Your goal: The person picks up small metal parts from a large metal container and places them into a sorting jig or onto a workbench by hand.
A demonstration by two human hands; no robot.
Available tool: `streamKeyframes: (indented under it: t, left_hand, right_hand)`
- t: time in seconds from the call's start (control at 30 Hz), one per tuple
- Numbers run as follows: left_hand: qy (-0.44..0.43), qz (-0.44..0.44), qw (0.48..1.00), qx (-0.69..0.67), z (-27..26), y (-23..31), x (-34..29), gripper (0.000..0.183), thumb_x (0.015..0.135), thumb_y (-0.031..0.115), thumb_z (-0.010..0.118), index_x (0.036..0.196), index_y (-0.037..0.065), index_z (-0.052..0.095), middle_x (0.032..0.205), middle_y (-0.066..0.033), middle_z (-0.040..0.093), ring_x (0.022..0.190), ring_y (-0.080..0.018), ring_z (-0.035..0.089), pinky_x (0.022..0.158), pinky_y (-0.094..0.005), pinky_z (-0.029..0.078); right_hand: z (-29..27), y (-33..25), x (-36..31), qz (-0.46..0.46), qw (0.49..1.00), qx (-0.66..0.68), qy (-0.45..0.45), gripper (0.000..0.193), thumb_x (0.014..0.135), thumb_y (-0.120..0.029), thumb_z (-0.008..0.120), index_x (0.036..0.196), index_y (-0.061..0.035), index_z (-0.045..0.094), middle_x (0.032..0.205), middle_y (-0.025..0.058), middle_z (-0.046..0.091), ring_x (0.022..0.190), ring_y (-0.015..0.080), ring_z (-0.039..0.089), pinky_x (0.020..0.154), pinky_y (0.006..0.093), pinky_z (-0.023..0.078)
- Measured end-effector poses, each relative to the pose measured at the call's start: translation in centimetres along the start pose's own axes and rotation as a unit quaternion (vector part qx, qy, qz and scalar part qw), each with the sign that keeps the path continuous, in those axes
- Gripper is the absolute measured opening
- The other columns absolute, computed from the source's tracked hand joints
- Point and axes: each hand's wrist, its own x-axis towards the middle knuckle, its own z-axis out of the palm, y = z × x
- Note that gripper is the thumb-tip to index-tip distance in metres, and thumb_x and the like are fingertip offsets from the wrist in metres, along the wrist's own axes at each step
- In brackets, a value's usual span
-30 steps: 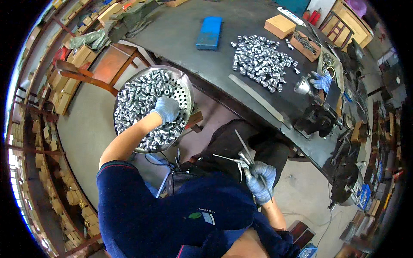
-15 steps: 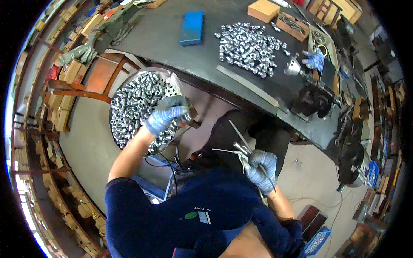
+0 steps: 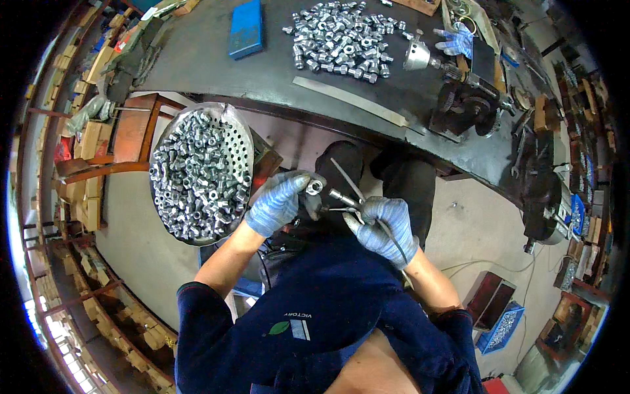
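My left hand [image 3: 274, 205], in a blue-and-grey knit glove, pinches a small shiny metal fitting [image 3: 315, 187] with its open bore showing. Close by on the right is my right hand [image 3: 387, 228], gloved likewise and closed round a long thin metal rod [image 3: 348, 178] that slants across the palm. A short bright cylindrical piece [image 3: 341, 197] and a thinner pin also stick out of the right hand toward the fitting; the fingers hide their other ends. To the left, a perforated round metal pan [image 3: 239, 148] holds a heap of similar fittings [image 3: 197, 177].
Ahead, a dark workbench [image 3: 197, 65] carries a pile of fittings [image 3: 341, 43], a blue block [image 3: 245, 29], a flat metal strip [image 3: 351, 100] and a dark machine part [image 3: 469, 105]. A wooden chair [image 3: 134, 134] stands left. Blue crate [image 3: 502, 328] lies right on the floor.
My left hand has moved right from over the pan to beside my right hand, carrying the fitting. The view has shifted, so the bench sits higher in the picture.
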Motion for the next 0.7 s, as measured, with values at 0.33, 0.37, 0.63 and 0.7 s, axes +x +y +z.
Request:
streamKeyframes:
  t: [0.33,0.37,0.63,0.7]
  left_hand:
    - [-0.020,0.084,0.947,0.308,1.3,3.2,0.1,0.031,0.081,0.016,0.069,0.105,-0.003,0.063,0.085,-0.0068,0.065,0.074,-0.0083,0.059,0.067,-0.0232,0.049]
    - [-0.023,0.084,0.945,0.315,1.4,3.2,0.1,0.031,0.081,0.016,0.069,0.104,-0.002,0.063,0.086,-0.0068,0.065,0.075,-0.0079,0.059,0.068,-0.0226,0.048]
    - [-0.045,0.079,0.961,0.260,2.3,3.3,0.7,0.033,0.081,0.018,0.069,0.106,-0.002,0.062,0.089,-0.0069,0.065,0.086,-0.0087,0.059,0.079,-0.0235,0.046]
    - [-0.044,0.014,0.974,0.221,2.4,3.0,0.6,0.033,0.081,0.018,0.069,0.106,-0.001,0.061,0.089,-0.0061,0.065,0.087,-0.0086,0.059,0.080,-0.0237,0.046]
  right_hand:
    - [0.2,-0.6,0.8,-0.008,0.994,-0.092,-0.057,0.036,0.069,-0.025,0.076,0.050,-0.0092,0.049,0.047,0.0116,0.045,0.041,0.0285,0.048,0.041,0.0356,0.037]
    - [0.2,-0.5,0.7,-0.004,0.994,-0.092,-0.054,0.036,0.070,-0.028,0.075,0.051,-0.0094,0.051,0.047,0.0114,0.047,0.041,0.0286,0.049,0.040,0.0364,0.037]
    - [0.2,0.2,0.4,0.015,0.996,-0.076,-0.039,0.034,0.072,-0.029,0.074,0.054,-0.0088,0.054,0.049,0.0110,0.049,0.042,0.0281,0.050,0.041,0.0363,0.038]
    - [0.4,0.4,0.3,0.008,0.997,-0.074,-0.035,0.033,0.072,-0.027,0.075,0.054,-0.0084,0.054,0.049,0.0107,0.049,0.041,0.0265,0.049,0.041,0.0349,0.038]
